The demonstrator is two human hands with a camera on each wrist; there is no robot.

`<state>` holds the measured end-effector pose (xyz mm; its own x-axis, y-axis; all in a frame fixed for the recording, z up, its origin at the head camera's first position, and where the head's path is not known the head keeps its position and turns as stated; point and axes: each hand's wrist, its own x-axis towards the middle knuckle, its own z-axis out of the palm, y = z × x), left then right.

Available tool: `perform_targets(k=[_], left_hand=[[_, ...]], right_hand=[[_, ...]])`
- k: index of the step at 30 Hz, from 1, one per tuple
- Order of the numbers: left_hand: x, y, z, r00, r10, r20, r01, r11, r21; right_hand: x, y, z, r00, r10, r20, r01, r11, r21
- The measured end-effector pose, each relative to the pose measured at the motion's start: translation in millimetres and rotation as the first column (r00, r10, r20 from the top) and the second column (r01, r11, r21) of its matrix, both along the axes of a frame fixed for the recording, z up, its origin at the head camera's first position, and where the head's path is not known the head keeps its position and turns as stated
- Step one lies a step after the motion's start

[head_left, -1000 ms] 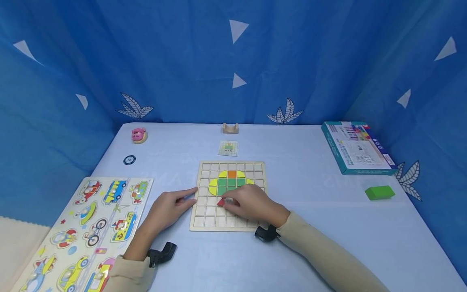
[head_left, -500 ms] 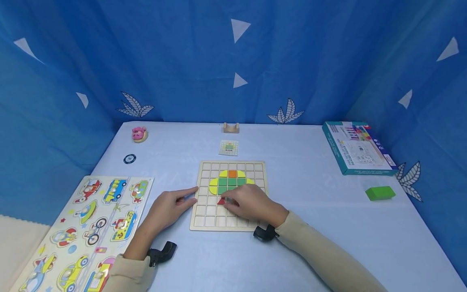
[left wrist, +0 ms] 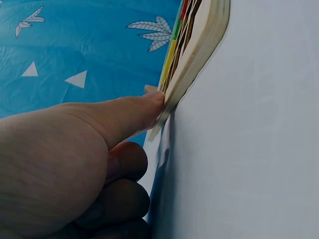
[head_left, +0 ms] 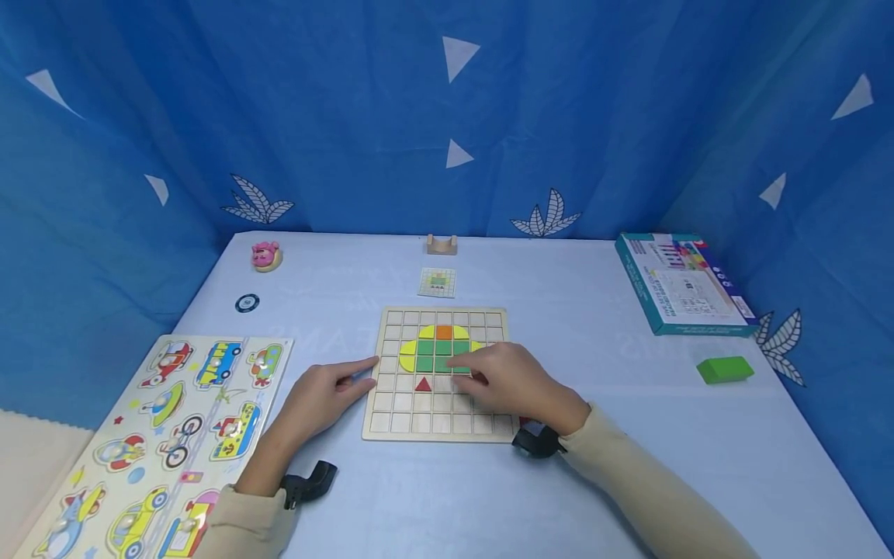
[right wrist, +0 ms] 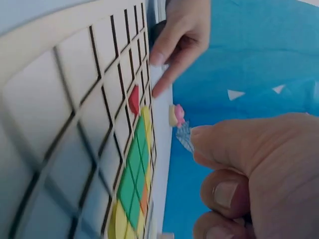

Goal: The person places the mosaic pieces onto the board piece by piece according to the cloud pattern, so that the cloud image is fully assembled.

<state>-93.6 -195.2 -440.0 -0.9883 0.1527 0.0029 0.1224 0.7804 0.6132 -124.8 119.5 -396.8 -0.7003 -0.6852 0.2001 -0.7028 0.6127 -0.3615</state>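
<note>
A wooden grid board (head_left: 401, 404) lies mid-table, carrying a figure of yellow, green and orange tiles (head_left: 434, 348). One red triangle (head_left: 423, 383) sits alone in a cell just below that figure. My left hand (head_left: 324, 394) rests on the table, its index finger straight against the board's left edge (left wrist: 199, 45). My right hand (head_left: 513, 382) hovers over the board's right half with loosely curled fingers and holds nothing. In the right wrist view the red triangle (right wrist: 133, 99) lies free in the board (right wrist: 75, 99), with the left hand (right wrist: 182, 35) beyond it.
A vehicle peg puzzle (head_left: 161, 435) lies at the front left. A teal box (head_left: 680, 283) and a green block (head_left: 725, 369) sit at the right. Behind the board are a pattern card (head_left: 438, 282), a wooden stand (head_left: 441, 245), a pink toy (head_left: 265, 255) and a dark disc (head_left: 247, 303).
My right hand has let go of the red triangle and slid to the right, leaving it in its cell. The left hand has stayed at the board's edge.
</note>
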Motion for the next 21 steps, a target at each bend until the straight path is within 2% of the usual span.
perform_targets(k=[7, 11, 16, 21], left_hand=[[0.0, 0, -0.4, 1.0, 0.005, 0.006, -0.005, 1.0, 0.003], [-0.7, 1, -0.5, 1.0, 0.001, 0.014, -0.001, 1.0, 0.0], [-1.0, 0, 0.4, 1.0, 0.001, 0.016, -0.001, 1.0, -0.008], [0.1, 1, 1.7, 1.0, 0.002, 0.014, -0.002, 1.0, -0.006]], right_hand=[[15.3, 49, 6.0, 0.986, -0.127, 0.11, 0.125, 0.992, 0.027], [27.7, 76, -1.9, 0.966, -0.201, 0.161, 0.193, 0.979, 0.062], [41.6, 102, -14.3, 0.947, -0.247, 0.206, 0.238, 0.969, 0.066], [44.2, 119, -18.8, 0.917, -0.287, 0.277, 0.276, 0.958, 0.078]])
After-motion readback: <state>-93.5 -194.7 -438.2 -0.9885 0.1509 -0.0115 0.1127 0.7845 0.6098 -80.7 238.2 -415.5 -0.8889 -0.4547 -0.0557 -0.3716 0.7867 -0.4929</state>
